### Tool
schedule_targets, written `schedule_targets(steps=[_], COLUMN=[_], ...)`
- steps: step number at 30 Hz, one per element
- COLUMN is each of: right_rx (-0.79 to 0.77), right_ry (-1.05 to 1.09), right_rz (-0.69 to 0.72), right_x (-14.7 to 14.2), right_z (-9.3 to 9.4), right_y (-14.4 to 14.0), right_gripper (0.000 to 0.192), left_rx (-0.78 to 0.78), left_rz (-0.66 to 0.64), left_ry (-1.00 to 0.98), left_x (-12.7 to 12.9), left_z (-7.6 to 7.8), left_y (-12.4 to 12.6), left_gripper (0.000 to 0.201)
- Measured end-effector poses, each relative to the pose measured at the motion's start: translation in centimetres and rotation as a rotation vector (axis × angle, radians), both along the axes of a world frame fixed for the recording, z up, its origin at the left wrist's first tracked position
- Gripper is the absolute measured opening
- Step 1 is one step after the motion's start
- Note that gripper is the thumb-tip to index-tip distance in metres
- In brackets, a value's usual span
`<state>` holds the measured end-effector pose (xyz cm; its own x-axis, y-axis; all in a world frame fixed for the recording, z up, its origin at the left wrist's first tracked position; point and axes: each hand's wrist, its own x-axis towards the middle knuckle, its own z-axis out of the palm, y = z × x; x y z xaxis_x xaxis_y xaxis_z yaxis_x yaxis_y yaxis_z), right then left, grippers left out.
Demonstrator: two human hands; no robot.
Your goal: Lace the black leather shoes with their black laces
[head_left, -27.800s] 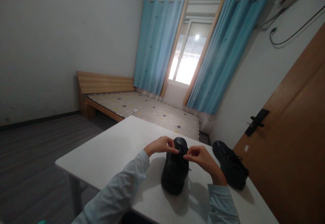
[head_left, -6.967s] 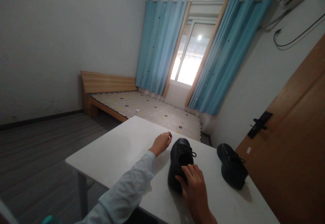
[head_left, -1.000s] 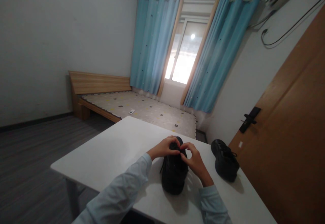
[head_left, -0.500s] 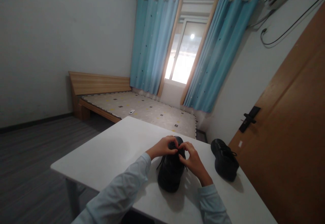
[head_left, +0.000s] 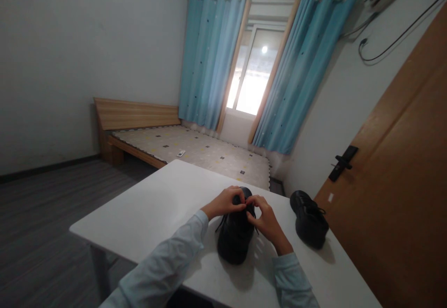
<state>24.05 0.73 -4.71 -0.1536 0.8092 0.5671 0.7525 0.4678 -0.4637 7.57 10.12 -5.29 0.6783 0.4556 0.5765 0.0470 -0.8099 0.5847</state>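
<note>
lacing step under way: left hand [head_left: 225, 203] and right hand [head_left: 266, 217] pinched shut on laces of black shoe [head_left: 235, 238] mid white table [head_left: 157, 215]; second shoe [head_left: 309, 219] sat right. next likely needs a firm, even pull.

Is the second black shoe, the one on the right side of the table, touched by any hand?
No, the second shoe stands alone, while the left hand and right hand are both at the nearer shoe.

Grey walls, dark plank floor [head_left: 42, 215], wooden bed [head_left: 167, 145], blue curtains [head_left: 209, 61] framing a bright window [head_left: 249, 79]
</note>
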Motion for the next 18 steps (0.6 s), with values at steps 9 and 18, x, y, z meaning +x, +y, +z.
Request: schedule_targets(steps=[9,18], right_rx=[-0.023,-0.035], right_ry=[0.028,0.047], right_rz=[-0.009,0.014], right_x=[0.17,0.34], right_z=[-0.18,-0.35], right_y=[0.06,-0.03], right_gripper=[0.024,0.026], left_rx=[-0.01,-0.089], left_rz=[0.021,-0.075], left_ry=[-0.029,-0.044], left_x=[0.3,0.13], left_z=[-0.05,-0.21], left_y=[-0.25,0.1], left_gripper=[0.01,0.005])
